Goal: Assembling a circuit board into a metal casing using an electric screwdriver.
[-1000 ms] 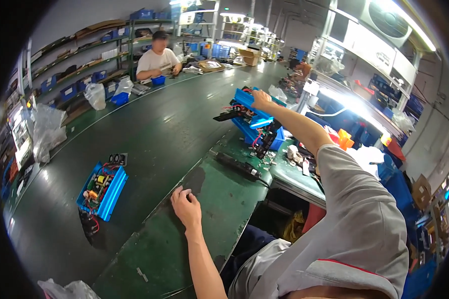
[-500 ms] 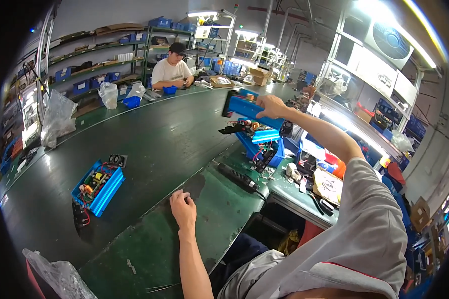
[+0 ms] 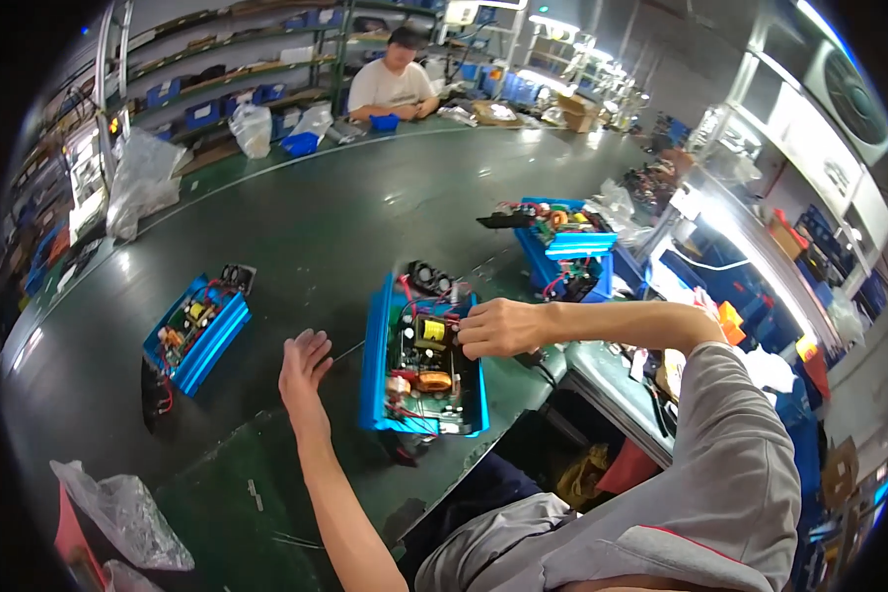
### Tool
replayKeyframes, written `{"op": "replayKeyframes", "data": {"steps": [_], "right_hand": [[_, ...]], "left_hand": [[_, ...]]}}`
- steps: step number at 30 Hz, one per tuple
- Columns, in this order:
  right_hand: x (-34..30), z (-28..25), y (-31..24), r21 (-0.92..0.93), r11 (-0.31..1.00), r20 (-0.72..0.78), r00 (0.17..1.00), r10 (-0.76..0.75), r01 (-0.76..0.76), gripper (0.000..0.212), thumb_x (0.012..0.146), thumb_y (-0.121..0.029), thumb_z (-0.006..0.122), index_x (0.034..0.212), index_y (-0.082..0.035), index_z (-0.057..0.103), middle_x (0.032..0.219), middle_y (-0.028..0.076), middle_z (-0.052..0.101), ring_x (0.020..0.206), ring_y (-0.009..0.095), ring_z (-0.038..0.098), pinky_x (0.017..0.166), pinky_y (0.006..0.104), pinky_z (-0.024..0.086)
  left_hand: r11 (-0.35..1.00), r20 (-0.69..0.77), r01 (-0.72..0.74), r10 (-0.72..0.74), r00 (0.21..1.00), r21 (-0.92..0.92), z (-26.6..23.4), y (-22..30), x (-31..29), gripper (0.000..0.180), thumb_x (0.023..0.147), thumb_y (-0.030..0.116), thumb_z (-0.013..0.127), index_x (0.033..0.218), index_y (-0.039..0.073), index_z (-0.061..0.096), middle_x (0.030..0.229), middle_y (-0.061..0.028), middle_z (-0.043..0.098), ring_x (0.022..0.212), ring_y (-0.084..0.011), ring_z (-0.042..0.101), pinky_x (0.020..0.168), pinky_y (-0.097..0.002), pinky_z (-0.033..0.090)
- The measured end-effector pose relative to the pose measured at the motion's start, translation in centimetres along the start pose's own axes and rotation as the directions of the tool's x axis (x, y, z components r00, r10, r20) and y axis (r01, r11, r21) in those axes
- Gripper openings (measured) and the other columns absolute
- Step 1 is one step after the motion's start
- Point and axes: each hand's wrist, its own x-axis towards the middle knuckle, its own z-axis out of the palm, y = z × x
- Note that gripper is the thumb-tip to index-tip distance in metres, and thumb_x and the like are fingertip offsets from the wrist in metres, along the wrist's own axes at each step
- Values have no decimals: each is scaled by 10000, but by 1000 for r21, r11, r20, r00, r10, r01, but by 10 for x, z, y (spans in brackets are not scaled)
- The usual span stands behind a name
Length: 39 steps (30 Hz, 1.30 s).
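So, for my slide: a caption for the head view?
Right hand grips blue electronics case on green conveyor; left hand open beside it.

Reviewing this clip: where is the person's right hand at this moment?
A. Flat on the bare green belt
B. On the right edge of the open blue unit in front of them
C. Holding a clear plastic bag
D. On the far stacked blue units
B: the right hand grips the right rim of the open blue unit, beside its exposed circuit board, while the left hand is open just left of it.

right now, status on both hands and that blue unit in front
Right hand gripping right wall of blue open-top unit. Left hand open, just left of it, apart. Nothing between them.
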Motion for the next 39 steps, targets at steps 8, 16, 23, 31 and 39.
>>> {"op": "replayKeyframes", "data": {"steps": [8,16,23,31,39], "right_hand": [[0,70,36,30,992,48,991,-121,120,111,833,-154,591,892,-79,536,1008,69,583,966,224,602,835,360,488],[-38,74,-62,671,508,-252,478,841,-540,251,849,-59,732,1078,-56,630,1031,94,608,991,290,619,814,385,527],[-61,75,-174,923,-165,248,210,946,-348,214,981,-189,664,1116,-25,637,815,101,662,660,202,641,611,344,523],[-92,71,-185,887,-297,429,395,813,-353,309,1031,-288,584,1147,-11,656,854,138,698,735,269,685,704,367,555],[-107,50,-172,893,-159,291,271,917,-422,375,992,-312,643,1238,-30,607,1003,142,644,855,294,673,761,379,551]], "left_hand": [[790,99,-183,154,983,585,22,-10,-14,319,940,-47,554,1249,11,609,1252,-131,663,1166,-238,633,1003,-360,485],[-41,782,-819,-273,561,573,65,61,24,390,712,122,819,1070,79,670,1285,-89,624,1290,-293,530,1077,-434,430],[-8,777,-946,-569,271,324,99,61,74,470,667,333,851,1004,58,675,1176,-84,667,1214,-278,584,1028,-420,458],[-52,768,-884,-474,431,464,86,54,40,486,588,388,881,915,85,686,1013,-65,684,1023,-273,638,929,-398,485],[-144,755,-768,-144,640,623,75,28,-44,470,571,412,901,762,76,635,784,-67,536,825,-294,581,781,-414,473]]}}
